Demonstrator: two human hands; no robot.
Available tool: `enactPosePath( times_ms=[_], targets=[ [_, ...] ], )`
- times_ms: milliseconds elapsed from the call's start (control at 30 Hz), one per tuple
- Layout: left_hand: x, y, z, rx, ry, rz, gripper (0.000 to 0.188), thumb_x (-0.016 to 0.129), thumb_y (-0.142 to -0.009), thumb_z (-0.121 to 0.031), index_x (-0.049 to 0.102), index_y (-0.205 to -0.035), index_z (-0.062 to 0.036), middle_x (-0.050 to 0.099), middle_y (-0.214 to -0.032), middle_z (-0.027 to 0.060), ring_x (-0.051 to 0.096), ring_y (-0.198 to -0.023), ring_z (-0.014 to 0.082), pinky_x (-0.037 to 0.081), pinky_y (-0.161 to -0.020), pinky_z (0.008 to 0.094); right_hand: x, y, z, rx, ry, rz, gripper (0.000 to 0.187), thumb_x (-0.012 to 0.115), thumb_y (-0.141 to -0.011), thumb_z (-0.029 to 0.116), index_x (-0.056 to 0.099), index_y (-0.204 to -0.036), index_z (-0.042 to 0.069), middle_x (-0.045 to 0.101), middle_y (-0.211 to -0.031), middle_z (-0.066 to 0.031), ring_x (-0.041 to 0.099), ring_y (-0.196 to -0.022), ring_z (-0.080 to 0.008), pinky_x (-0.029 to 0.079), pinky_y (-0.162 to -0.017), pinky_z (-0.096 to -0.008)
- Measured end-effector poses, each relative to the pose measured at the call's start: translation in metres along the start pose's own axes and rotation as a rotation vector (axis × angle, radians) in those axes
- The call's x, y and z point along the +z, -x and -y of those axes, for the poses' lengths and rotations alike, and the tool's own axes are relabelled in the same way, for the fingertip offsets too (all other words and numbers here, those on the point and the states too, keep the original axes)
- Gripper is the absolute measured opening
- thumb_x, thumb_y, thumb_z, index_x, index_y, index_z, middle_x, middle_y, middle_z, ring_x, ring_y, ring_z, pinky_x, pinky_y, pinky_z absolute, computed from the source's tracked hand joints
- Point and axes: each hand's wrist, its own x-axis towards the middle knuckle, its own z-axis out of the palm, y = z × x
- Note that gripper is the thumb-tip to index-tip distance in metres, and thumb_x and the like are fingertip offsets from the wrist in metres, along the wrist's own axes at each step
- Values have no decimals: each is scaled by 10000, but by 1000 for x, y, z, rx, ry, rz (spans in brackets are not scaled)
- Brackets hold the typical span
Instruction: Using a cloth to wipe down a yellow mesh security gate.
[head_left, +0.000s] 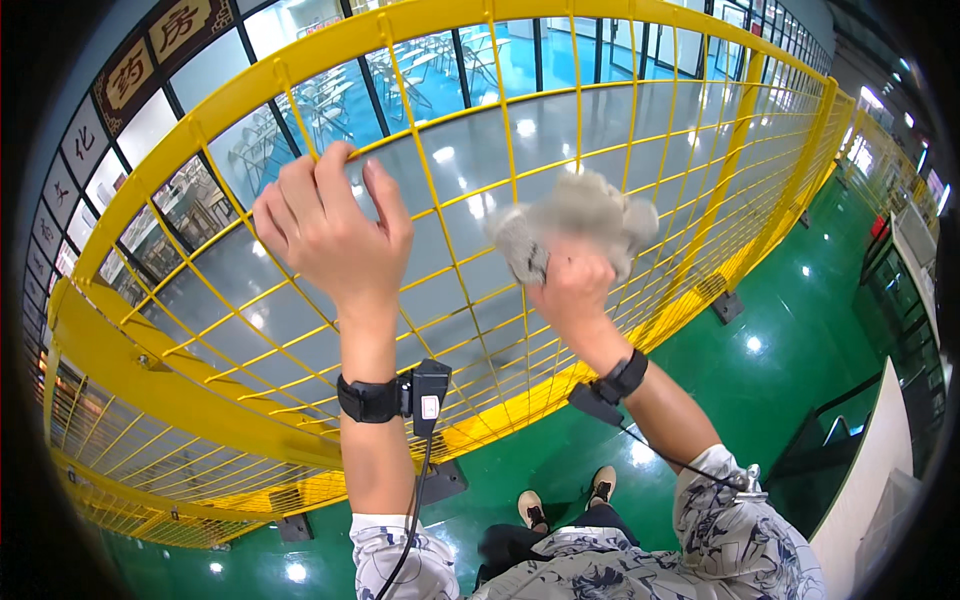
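A tall yellow wire-mesh fence (pixel 440 225) stands right in front of me. My left hand (pixel 335 225) is at its upper left part, fingers bent over the wires and thumb held apart; the fingertips are partly hidden. To the right, my right hand (pixel 575 285) is closed around a bunched grey cloth (pixel 585 215). The cloth is up against the mesh or just before it, blurred by motion; I cannot tell if it touches the wires. Each wrist wears a black strap with a small box and cable.
Green floor (pixel 755 345) lies on my side of the fence, grey floor (pixel 480 150) beyond it. Dark metal feet (pixel 728 307) hold the fence down. A pale panel (pixel 870 460) and dark-framed furniture stand at the right. Behind glass walls are several folding chairs (pixel 400 80).
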Motion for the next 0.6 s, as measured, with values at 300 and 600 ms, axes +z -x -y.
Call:
enactPosePath(
  times_ms=[300, 600],
  targets=[
    [-22, 109, -36, -31, 215, 179, 561, 609, -803, -186, 466, -1322, -30, 267, -1442, 281, 208, -1348, 488, 207, -1070, 587, 13, 97, 0, 54, -138, 101, 438, 724, -472, 169, 610, -887, 83, 550, -701, -92, 572, -653, -291, 449, -533, -415],
    [-22, 152, -41, 106, -206, 387, 692, 623, -812, -262, 321, -1385, -19, 314, -1396, 262, 210, -1321, 529, 196, -1038, 634, 60, 209, 4, 322, -302, 128, 456, 754, -490, 198, 657, -933, 149, 613, -681, -76, 599, -531, -267, 486, -488, -393]
  ],
)
